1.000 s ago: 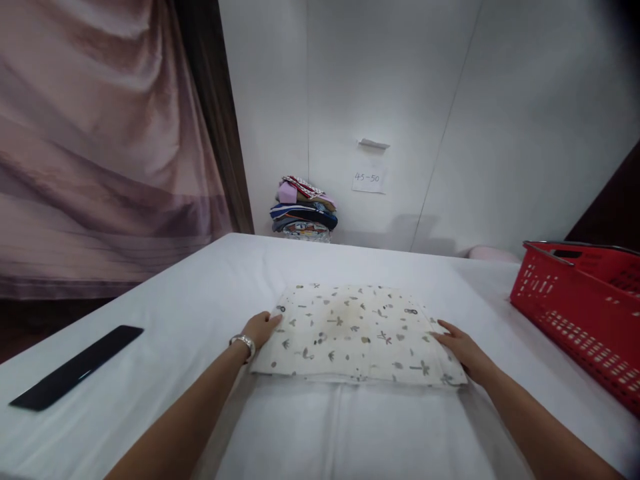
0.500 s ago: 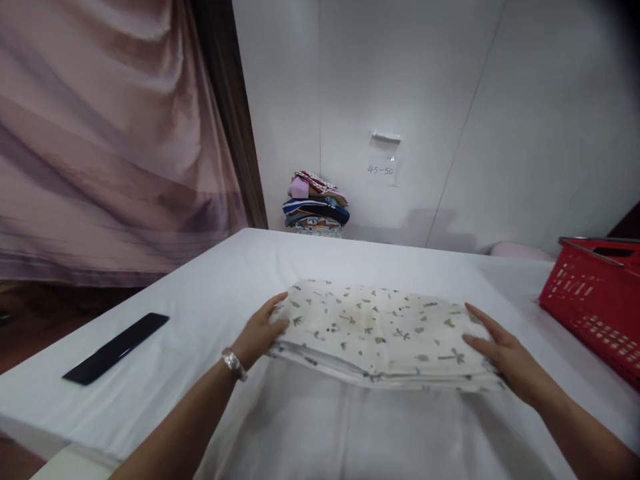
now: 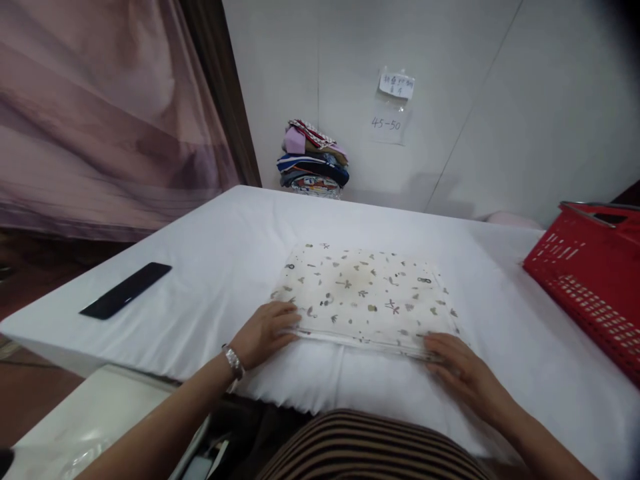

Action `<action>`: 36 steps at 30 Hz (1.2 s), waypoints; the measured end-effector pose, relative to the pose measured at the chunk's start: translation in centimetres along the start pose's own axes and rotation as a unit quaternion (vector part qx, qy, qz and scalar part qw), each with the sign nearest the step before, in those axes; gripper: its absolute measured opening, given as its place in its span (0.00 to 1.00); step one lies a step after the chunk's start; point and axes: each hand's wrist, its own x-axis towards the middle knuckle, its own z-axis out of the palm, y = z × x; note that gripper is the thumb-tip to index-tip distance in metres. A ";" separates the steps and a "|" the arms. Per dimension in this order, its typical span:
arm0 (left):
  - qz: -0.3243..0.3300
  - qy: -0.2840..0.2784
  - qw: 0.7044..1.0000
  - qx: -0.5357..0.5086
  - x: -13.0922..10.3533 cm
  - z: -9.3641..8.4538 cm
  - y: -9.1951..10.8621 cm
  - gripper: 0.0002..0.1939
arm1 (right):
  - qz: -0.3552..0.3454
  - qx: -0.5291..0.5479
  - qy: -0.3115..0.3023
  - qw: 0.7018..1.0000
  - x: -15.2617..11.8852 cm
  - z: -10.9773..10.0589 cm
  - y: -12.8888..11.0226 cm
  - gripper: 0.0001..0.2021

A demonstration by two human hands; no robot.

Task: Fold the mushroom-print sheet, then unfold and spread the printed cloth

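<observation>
A folded white cloth (image 3: pixel 360 293) printed with small plants and shapes lies flat on the white-covered table (image 3: pixel 225 247). My left hand (image 3: pixel 267 330), with a silvery band at the wrist, grips its near left corner, fingers on top and together. At the near right corner, my right hand (image 3: pixel 457 367) has its fingers over the edge and its thumb low beside the fold. The cloth's layered edge faces me between the two hands.
A black flat object (image 3: pixel 126 291) lies at the table's left. The red basket (image 3: pixel 590 287) stands at the right edge. Stacked folded fabrics (image 3: pixel 314 160) sit beyond the far edge, near papers (image 3: pixel 390 123) on the wall. A pink curtain (image 3: pixel 110 120) hangs at left.
The cloth has come down flat onto the table and closer to me. Both hands have shifted to its near corners. The view has tilted down, showing a striped garment and the table's front edge.
</observation>
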 end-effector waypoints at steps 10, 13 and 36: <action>0.026 0.029 0.998 -0.041 -0.3 0.2 -1.1 0.10 | -0.051 -0.072 -0.003 0.996 0.1 0.7 2.8 0.13; 0.042 0.035 0.998 -0.006 -0.5 -0.2 -0.9 0.09 | -0.029 -0.085 0.005 0.996 0.2 0.5 3.1 0.13; 0.007 0.009 0.984 0.179 3.1 -2.9 -0.9 0.14 | -0.049 -0.093 -0.180 0.978 6.7 -4.2 0.8 0.08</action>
